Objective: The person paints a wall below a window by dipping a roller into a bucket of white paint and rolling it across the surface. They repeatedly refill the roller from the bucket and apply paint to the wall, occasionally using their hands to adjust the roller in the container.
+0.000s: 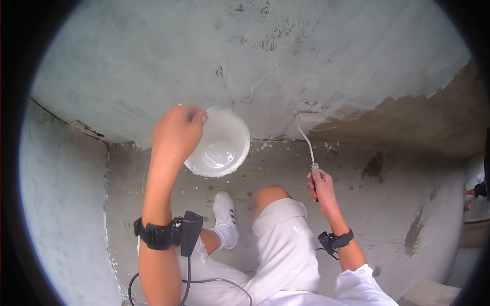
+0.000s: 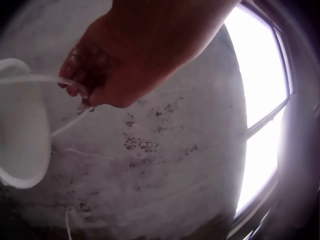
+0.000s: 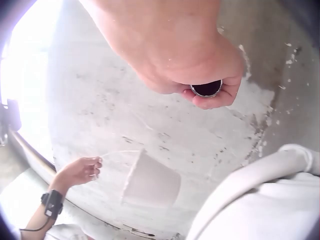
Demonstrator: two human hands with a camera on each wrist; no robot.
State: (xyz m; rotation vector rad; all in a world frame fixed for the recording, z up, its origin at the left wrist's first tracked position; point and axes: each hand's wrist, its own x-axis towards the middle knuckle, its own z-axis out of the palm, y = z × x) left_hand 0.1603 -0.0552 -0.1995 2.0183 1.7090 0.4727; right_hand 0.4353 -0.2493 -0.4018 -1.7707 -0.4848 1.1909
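A white bucket (image 1: 220, 143) with white paint inside hangs from its thin handle (image 2: 35, 78), which the curled fingers of my left hand (image 1: 178, 127) hold; the bucket (image 3: 152, 180) is tilted in the right wrist view. My right hand (image 1: 322, 189) grips the dark handle of a small paint roller, its end (image 3: 207, 89) showing below the palm. The roller's white sleeve (image 1: 312, 118) lies against the lower wall, beside the edge between pale coating and brown surface. Whether it presses hard cannot be told.
Pale wall (image 1: 204, 61) with dark specks rises ahead, brown and bare at the right (image 1: 398, 122). Paint drops dot the grey floor (image 1: 352, 168). A white shoe (image 1: 224, 211) stands below the bucket. A cable loops near my left forearm. Part of another person (image 1: 478, 190) shows at far right.
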